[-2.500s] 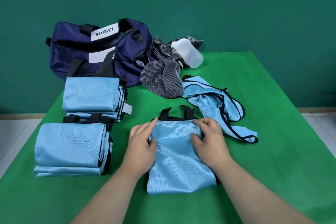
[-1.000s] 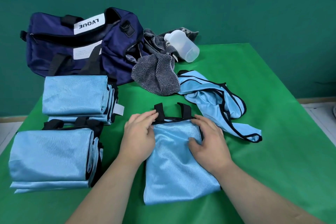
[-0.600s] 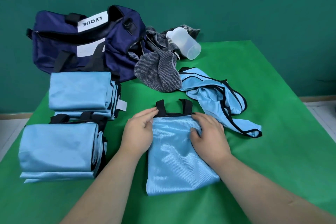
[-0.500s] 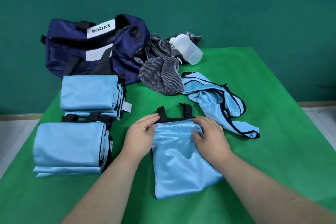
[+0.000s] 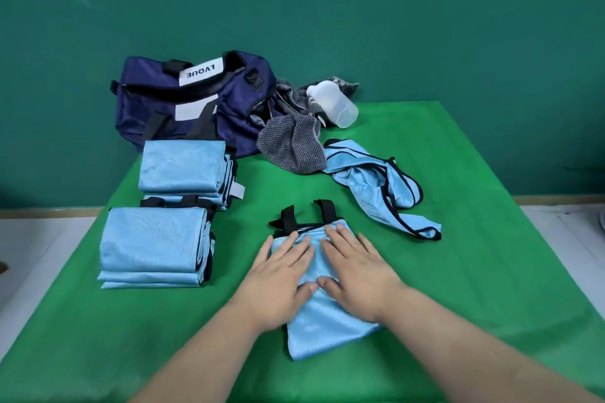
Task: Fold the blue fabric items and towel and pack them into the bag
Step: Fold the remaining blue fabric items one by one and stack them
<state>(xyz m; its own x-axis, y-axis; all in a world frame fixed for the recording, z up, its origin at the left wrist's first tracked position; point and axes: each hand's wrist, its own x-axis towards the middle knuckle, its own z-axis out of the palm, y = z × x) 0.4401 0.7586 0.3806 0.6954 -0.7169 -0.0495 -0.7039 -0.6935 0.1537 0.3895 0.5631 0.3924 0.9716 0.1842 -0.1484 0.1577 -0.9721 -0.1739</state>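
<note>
Pressing flat: left hand (image 5: 281, 275) and right hand (image 5: 357, 271) lie side by side on the folded blue fabric item (image 5: 327, 330), fingers (image 5: 343, 239) straight, slightly apart, thumbs nearly touching. Item sits under both palms; its black straps (image 5: 289, 216) show beyond the fingertips at 12 o'clock. Bag (image 5: 196, 101) at 11 o'clock, well apart.

The word "LVQUE", in black capitals, stands on a white label (image 5: 200, 73) along the top of a navy duffel bag (image 5: 154, 108) at the far edge of a green table (image 5: 474, 255). From the head camera the letters appear upside down. Lower on the bag's side, a second white patch (image 5: 193, 111) carries faint print too small to read. A white tag (image 5: 238, 190) juts from the right edge of the farther stack of folded blue fabric (image 5: 181, 170); any writing on it cannot be made out.
</note>
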